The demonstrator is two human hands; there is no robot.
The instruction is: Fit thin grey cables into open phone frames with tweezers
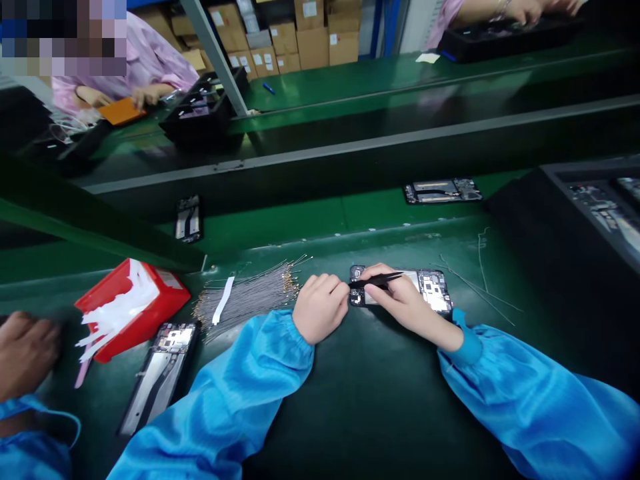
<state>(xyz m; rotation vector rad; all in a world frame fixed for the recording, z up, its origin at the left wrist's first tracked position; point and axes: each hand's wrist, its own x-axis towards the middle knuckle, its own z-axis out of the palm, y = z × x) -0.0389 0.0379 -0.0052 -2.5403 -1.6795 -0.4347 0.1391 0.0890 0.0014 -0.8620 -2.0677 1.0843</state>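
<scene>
An opened phone (436, 291) lies flat on the green mat, its circuit boards bare. My right hand (400, 297) rests over its middle and pinches black tweezers (376, 280), whose tips point left at the phone's left end. My left hand (323, 308) is curled at that same end, touching or almost touching it; whether its fingers hold anything is hidden. Left of my left hand lies a bundle of thin grey cables (255, 297) with gold-coloured ends and a white paper strip (223, 301) across it.
A red box of white strips (165, 293) and another opened phone (160, 380) lie left. A co-worker's hand (25, 353) is at the left edge. Loose cables (483, 290) lie right, near a black tray (560, 220). More opened phones (443, 191) lie behind.
</scene>
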